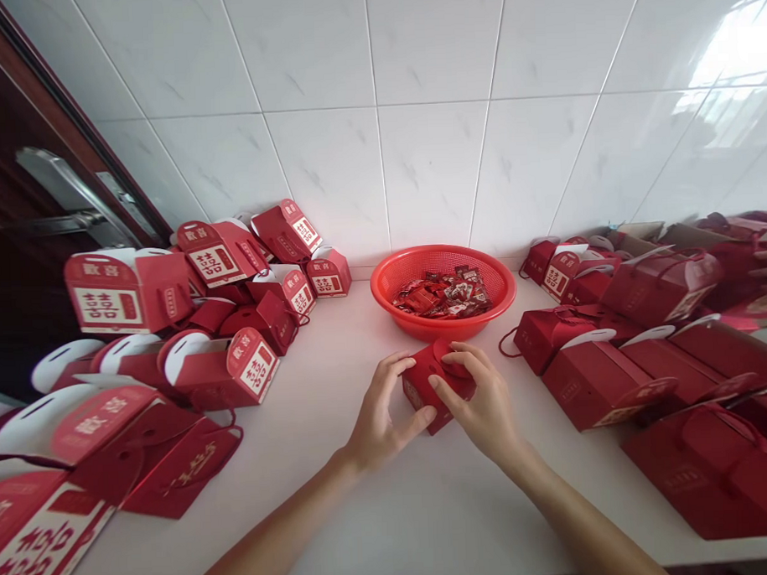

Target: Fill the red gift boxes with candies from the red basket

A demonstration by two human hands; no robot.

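Observation:
In the head view a small red gift box (439, 413) sits on the white table in front of me. Its top is folded over, with a rounded flap (445, 351) at the upper side. My left hand (388, 409) grips the box's left side, fingers at the far left edge and thumb on the near face. My right hand (484, 393) bends over the top, thumb and fingertips pressing on the flap. Just behind the box stands a red plastic basket (448, 325) with small wrapped packets (443, 295) in it.
Several red boxes with white labels (212, 262) are stacked on the left, some with raised handle tops. More red boxes (604, 379) with cord handles crowd the right. A tiled wall (439, 168) closes off the back, and a dark door with a metal handle (71, 193) is at far left.

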